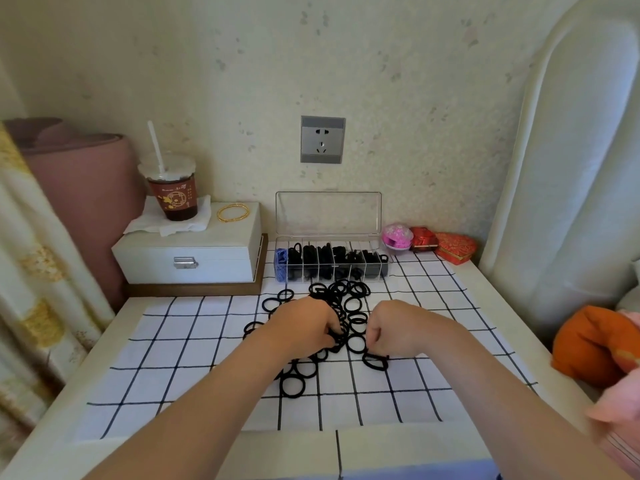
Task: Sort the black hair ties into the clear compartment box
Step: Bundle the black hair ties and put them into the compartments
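Gathering on the desk (491, 306), with left hand (304, 327) and right hand (394, 329) curled down pinching black hair ties (341, 306) from the loose heap; calls next for a carry to the open, part-filled clear compartment box (328, 216) just behind.

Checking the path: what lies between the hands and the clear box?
Head view: loose black hair ties on the checked cloth lie between the left hand, the right hand and the clear box; nothing else.
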A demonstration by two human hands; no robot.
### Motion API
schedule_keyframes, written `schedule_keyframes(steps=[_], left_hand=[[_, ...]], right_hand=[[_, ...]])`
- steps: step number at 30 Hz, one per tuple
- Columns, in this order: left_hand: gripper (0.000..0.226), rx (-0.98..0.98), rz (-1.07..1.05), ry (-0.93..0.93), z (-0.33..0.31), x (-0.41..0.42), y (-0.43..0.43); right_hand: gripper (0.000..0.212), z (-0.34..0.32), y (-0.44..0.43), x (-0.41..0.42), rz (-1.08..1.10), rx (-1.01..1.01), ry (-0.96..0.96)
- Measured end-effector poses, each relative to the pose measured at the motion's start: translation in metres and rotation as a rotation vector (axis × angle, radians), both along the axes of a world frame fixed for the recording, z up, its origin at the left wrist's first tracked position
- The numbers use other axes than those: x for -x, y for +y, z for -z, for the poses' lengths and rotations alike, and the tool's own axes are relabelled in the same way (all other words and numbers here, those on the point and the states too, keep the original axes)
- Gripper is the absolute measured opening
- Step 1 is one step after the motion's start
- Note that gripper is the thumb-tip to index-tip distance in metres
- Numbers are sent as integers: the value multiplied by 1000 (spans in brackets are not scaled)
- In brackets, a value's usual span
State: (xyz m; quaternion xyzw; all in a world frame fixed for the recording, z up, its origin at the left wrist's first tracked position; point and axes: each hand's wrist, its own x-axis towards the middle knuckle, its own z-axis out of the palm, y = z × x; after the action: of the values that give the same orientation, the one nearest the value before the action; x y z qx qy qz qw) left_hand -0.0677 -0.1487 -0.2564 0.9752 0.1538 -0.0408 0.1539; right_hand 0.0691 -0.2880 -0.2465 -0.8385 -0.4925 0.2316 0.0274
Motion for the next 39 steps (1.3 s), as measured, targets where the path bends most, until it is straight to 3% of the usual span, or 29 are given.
schedule_keyframes(steps=[4,9,15,22,29,33,35,37,39], left_hand=[[24,-82,-1,9,0,-4,2],[20,-167,56,-20,5,-6,8],[13,172,-68,-206,-9,-1,20],[7,304,-160,-248,-10,4,23],[13,409,-196,-233,-9,7,25],[13,371,-234,-181,-12,7,25],[17,369,-249,-155,-11,6,25],[16,388,-266,-156,-11,5,26],[8,411,-285,-175,-10,4,26]], right_hand=[[9,-9,3,-2,9,-110,59],[26,-5,13,-12,40,-304,118],[23,3,18,-14,72,-314,64],[35,4,17,-10,-1,-139,-27],[9,11,21,-16,-52,-152,-108],[7,-1,20,-15,-8,-325,41],[4,-8,19,-10,71,-409,241],[9,-10,17,-5,126,-404,476],[19,-6,14,-2,111,-306,521]])
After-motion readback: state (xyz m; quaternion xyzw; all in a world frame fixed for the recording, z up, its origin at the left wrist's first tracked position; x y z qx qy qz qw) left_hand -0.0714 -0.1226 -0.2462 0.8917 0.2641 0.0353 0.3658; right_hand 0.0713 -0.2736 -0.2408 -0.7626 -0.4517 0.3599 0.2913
